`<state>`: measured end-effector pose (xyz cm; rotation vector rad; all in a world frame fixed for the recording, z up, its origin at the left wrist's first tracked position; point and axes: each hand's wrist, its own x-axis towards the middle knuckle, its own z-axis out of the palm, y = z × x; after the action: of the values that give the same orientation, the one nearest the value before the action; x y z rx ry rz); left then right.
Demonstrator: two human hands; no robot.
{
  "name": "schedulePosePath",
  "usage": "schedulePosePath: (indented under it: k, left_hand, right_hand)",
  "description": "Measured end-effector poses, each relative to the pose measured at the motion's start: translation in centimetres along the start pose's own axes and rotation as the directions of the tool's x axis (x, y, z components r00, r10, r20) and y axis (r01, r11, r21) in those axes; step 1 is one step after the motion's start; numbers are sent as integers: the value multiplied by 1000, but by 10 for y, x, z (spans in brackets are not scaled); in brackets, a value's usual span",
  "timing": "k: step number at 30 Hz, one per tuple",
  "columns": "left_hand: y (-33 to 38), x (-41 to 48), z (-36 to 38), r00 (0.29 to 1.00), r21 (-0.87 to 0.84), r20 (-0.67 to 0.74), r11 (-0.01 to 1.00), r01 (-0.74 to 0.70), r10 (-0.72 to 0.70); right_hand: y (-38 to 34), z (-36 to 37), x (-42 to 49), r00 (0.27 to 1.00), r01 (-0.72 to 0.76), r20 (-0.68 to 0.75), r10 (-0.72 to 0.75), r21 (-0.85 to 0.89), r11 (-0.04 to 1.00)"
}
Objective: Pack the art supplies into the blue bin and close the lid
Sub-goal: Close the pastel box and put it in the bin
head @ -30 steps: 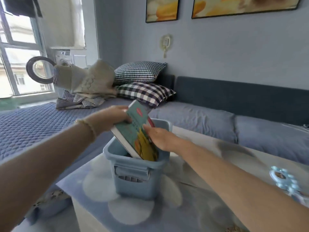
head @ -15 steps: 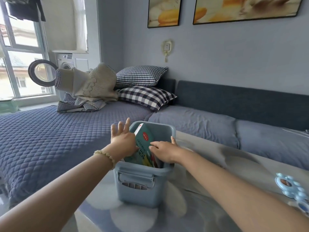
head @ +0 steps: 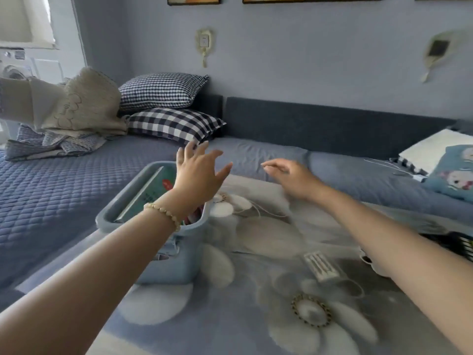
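The blue bin [head: 120, 213] stands open on the flower-print table cover, left of centre. A teal book [head: 151, 193] leans inside it against the left wall, with other coloured items behind my wrist. My left hand [head: 198, 172] hovers above the bin's far right corner, fingers spread, holding nothing. My right hand [head: 289, 175] is to the right of the bin, over the table, fingers loosely curled and empty. No lid is in view.
A white slotted plastic piece [head: 321, 265] lies on the table cover at the right. Dark items [head: 450, 242] sit at the right edge behind my forearm. Beyond the table is a bed with checked pillows [head: 174, 124] and a cartoon cushion [head: 453, 170].
Both hands let go of the teal book, which now rests inside the bin. The hands rose and moved right, away from it. The view has swung right and down.
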<state>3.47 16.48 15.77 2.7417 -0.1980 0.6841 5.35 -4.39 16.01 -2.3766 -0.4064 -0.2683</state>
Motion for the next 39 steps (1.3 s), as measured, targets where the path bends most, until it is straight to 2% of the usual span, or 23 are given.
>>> schedulePosePath:
  k: [3, 6, 10, 13, 18, 21, 23, 27, 30, 32, 33, 36, 38, 39]
  left_hand:
    - [78, -5, 47, 977, -181, 34, 963, -200, 209]
    - [142, -26, 111, 926, -289, 167, 915, -283, 339]
    - [221, -65, 173, 836, -536, 358, 825, -181, 416]
    - [270, -85, 198, 763, -621, 456, 778, -96, 458]
    - [331, -93, 218, 721, -618, 527, 785, -38, 450]
    - [356, -91, 229, 727, -473, 524, 861, -186, 444]
    - [368, -89, 234, 728, -409, 518, 877, -252, 450]
    - [387, -85, 249, 685, -374, 540, 869, -325, 489]
    - [396, -86, 268, 663, -334, 525, 846, -416, 534]
    - [404, -91, 277, 638, -328, 542, 837, -439, 547]
    - [407, -93, 280, 646, -346, 558, 853, -390, 521]
    - [411, -96, 281, 728, -471, 557, 874, -120, 400]
    - [409, -94, 268, 810, -622, 474, 782, 30, 346]
    - [407, -89, 258, 841, -727, 433, 678, 112, 325]
  right_hand:
    - [63, -55, -42, 969, -157, -186, 166, 60, 986]
    - [120, -94, -97, 893, -344, -270, 361, 108, 933]
    - [177, -132, -169, 809, -504, -296, 508, 93, 858]
    - [208, -158, -207, 768, -561, -309, 560, 96, 822]
    - [245, -196, -246, 687, -633, -371, 625, 117, 765]
    - [274, -208, -268, 612, -715, -386, 690, 103, 691]
    - [291, -212, -279, 580, -752, -407, 706, 64, 656]
    - [310, -214, -291, 481, -804, -457, 748, 110, 584]
    - [318, -212, -292, 443, -817, -484, 755, 129, 562]
    - [325, -209, -291, 429, -792, -513, 744, 182, 583]
    - [326, -209, -290, 429, -771, -519, 739, 216, 599]
    - [326, -207, -286, 430, -699, -528, 732, 319, 640]
    - [322, -207, -283, 440, -627, -539, 718, 389, 675]
    - [319, -208, -280, 451, -582, -547, 705, 419, 697]
